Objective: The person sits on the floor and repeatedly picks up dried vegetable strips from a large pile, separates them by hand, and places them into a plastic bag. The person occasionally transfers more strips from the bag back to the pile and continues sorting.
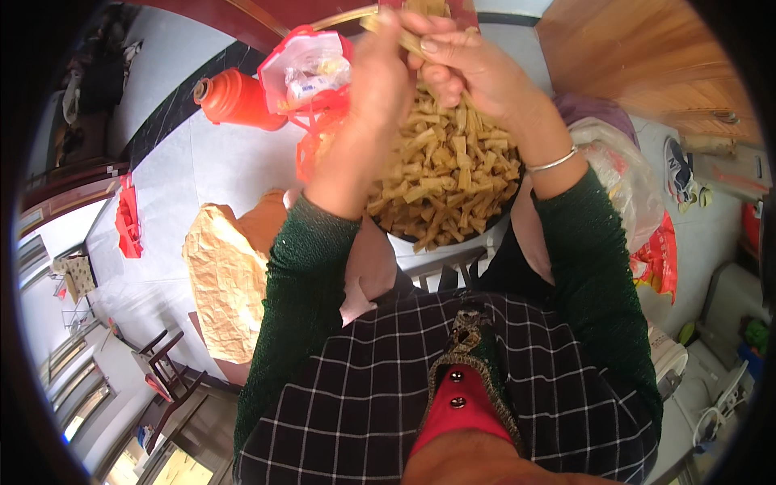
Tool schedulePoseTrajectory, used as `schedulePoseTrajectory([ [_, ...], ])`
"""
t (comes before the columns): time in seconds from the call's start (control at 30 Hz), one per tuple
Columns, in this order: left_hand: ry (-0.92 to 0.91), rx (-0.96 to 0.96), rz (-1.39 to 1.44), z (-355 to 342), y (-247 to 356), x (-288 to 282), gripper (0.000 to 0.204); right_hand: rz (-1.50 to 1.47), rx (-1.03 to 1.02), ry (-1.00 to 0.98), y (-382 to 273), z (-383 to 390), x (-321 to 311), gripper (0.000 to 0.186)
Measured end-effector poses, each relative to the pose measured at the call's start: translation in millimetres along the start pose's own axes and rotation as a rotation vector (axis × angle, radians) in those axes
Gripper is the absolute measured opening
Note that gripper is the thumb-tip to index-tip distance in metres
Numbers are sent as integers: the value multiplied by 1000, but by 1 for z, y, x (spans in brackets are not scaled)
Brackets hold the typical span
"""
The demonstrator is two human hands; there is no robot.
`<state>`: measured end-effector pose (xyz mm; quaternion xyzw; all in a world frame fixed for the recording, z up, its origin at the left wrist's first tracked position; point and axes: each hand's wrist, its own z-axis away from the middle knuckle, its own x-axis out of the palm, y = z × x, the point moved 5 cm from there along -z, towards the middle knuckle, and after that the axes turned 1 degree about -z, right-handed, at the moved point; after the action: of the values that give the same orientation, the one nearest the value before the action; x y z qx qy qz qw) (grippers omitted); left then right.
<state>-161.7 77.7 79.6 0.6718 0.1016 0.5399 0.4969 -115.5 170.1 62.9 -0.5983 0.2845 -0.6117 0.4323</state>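
Both my hands are raised over a heap of short tan pieces, many pinched in the middle like little knots. Between them runs a flat tan strip, perhaps folded; its exact kind does not show. My left hand, slightly blurred, is closed around the strip's left part, with an end poking out past the fingers. My right hand, with a silver bangle at the wrist, pinches the strip between thumb and fingers. The heap fills a round dark-rimmed container in front of my knees.
Left of the heap stand red plastic bags and an orange-red bottle-shaped container. Crumpled brown paper lies by my left leg. On the right are a clear plastic bag, a shoe and a wooden panel.
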Motion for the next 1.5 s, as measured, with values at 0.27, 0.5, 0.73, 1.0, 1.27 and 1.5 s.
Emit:
schedulePoseTrajectory([
  [0.27,9,413,260,-11,70,-27,36,-123,96,-48,-37,21,6,22],
  [0.5,-108,729,-619,15,15,-2,47,823,-537,311,-29,18,36,19],
  [0.73,-10,30,-638,5,8,-15,23,799,-422,415,-20,16,11,25],
  [1.0,-189,734,-1090,23,31,4,8,-116,204,73,-5,21,3,23],
  [1.27,-137,83,-732,8,14,-13,11,605,-282,150,-26,21,3,18],
  [1.5,75,367,-1176,6,27,-22,8,91,-45,31,-18,24,-11,20],
])
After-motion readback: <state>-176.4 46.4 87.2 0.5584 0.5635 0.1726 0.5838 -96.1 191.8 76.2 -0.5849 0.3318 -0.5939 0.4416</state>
